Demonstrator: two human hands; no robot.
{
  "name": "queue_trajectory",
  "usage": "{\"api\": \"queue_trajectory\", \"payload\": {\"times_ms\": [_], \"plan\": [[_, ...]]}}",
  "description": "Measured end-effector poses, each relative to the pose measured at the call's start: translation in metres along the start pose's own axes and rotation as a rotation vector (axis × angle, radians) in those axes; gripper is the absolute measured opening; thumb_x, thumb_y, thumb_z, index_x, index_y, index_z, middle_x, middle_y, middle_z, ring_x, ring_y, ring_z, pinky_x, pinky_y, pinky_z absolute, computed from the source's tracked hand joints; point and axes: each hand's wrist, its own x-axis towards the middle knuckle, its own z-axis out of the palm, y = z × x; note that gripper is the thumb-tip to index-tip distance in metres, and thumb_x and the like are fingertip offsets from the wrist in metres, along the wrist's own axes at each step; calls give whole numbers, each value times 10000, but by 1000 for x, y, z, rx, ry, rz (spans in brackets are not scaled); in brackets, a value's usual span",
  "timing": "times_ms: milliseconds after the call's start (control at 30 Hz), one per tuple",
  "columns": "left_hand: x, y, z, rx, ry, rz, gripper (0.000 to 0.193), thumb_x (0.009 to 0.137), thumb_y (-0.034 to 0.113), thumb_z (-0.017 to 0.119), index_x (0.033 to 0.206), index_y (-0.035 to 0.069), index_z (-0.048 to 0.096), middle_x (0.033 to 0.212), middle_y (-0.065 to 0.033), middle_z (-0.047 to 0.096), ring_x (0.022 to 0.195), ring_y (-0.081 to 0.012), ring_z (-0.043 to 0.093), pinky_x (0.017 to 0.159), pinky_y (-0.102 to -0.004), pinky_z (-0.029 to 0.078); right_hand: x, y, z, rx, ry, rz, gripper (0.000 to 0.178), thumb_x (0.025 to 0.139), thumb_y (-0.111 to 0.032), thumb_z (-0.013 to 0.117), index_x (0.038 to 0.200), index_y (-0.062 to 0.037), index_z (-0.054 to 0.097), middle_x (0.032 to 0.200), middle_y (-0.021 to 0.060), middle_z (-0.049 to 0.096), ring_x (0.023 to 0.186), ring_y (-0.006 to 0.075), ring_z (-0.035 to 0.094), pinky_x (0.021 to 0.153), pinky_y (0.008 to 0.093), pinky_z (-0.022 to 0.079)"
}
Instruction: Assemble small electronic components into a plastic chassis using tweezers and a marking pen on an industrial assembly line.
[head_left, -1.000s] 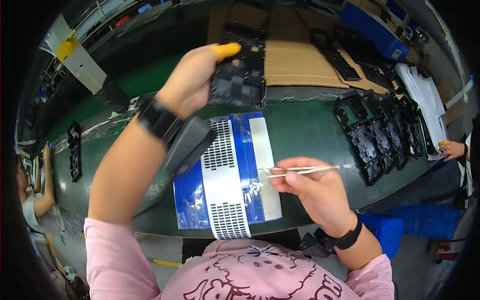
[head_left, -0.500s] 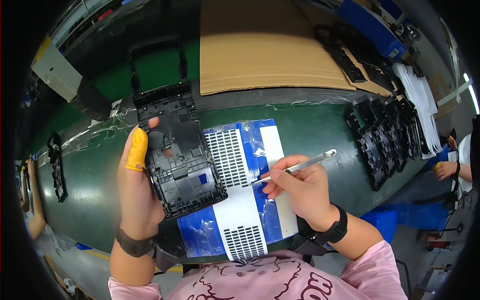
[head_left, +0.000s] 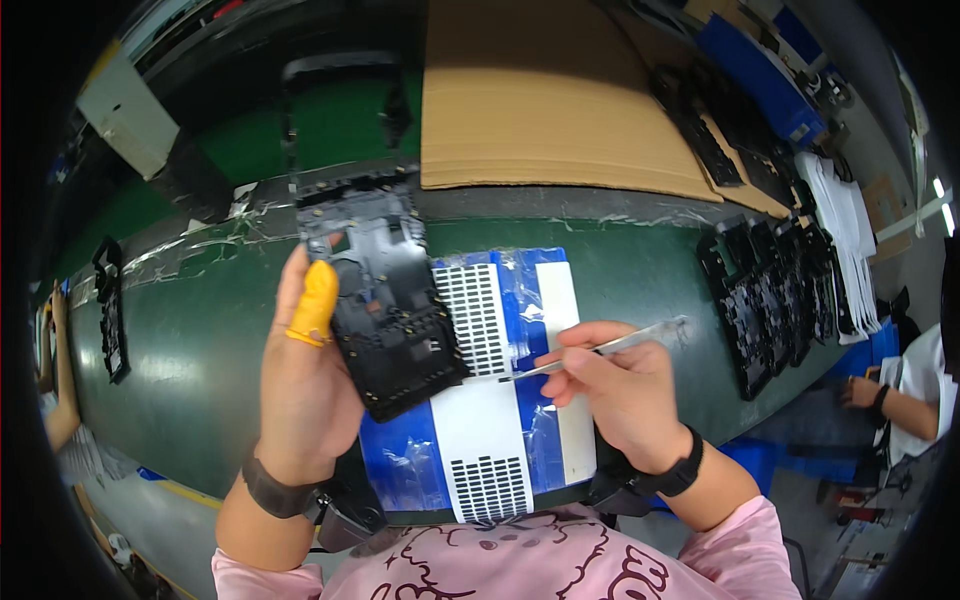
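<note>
My left hand [head_left: 308,395], a yellow finger cot [head_left: 317,298] on its thumb, grips a black plastic housing [head_left: 385,345] by its left side. The housing is tilted, with an open frame at its far end. My right hand [head_left: 630,405] pinches slim metal tweezers [head_left: 632,340], tips pointing left. Those tips are at the right edge of a white sheet [head_left: 475,420] bearing rows of small black rectangular pads [head_left: 472,310]. A small dark bit shows at the tips; whether they grip it I cannot tell. Under the sheet lies a blue film-wrapped board [head_left: 400,465], also carrying a white strip [head_left: 555,300].
Several black housings [head_left: 755,310] stand in a row at the right of the green table [head_left: 210,330], beside stacked white sheets [head_left: 842,230]. Brown cardboard [head_left: 560,100] lies beyond. Another black part [head_left: 112,310] is at far left. Other people's arms show at both sides.
The housing in my left hand has shifted right and tipped, blurring slightly. My right hand and the tweezers have moved slightly right and nearer me. The whole view has shifted a little.
</note>
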Motion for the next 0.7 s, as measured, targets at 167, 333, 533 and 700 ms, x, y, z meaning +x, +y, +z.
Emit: {"api": "queue_trajectory", "payload": {"times_ms": [167, 333, 533, 700], "plan": [[-9, -4, -7, -119, -100, -199, 319, 929, 219, 389, 1233, 123, 370, 1060, -51, 528, 914, -132, 535, 776, -311, 489, -14, -47, 28, 125, -299, -173, 201, 812, -2, 547, 990, 89, 562, 937, 200, 602, 811, 217, 619, 713, 289, 515], [-16, -7, -3, -160, -121, -246, 331, 927, 230, 398, 1239, 121, 374, 1073, -39, 526, 902, -124, 537, 797, -292, 474, -5, -36, 48, 67, -291, -176, 187, 802, -5, 576, 972, 72, 574, 884, 163, 614, 753, 164, 611, 630, 230, 491], [-19, -9, -4, -202, -116, -284, 335, 929, 225, 395, 1244, 115, 367, 1088, -48, 517, 962, -155, 542, 804, -308, 481, -7, -8, 52, 45, -177, -295, 188, 795, 31, 571, 977, 68, 545, 852, 134, 622, 730, 125, 602, 581, 196, 469], [-19, -9, -5, -124, -149, -284, 410, 916, 310, 404, 1269, 110, 345, 1169, -67, 476, 1031, -174, 509, 870, -332, 436, -5, -3, 49, 94, -170, -276, 182, 796, 29, 573, 973, 67, 548, 844, 139, 627, 728, 120, 604, 583, 191, 467]]}}
